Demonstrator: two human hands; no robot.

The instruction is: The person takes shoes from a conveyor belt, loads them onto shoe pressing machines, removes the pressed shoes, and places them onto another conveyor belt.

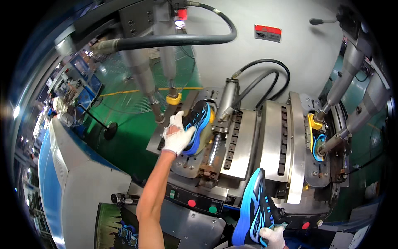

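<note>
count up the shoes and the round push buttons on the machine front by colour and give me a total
Black and blue sports shoes: 3
Round red push buttons: 2
Round green push button: 1
Total: 6

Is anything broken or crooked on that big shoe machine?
Nothing looks broken or spilled. The left hand grips a blue shoe on the machine, the right hand holds another blue shoe, and a third shoe sits clamped sideways.

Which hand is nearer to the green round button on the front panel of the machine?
Right. The right hand holds a blue shoe just right of and below the green button; the left hand grips another shoe higher up.
</note>
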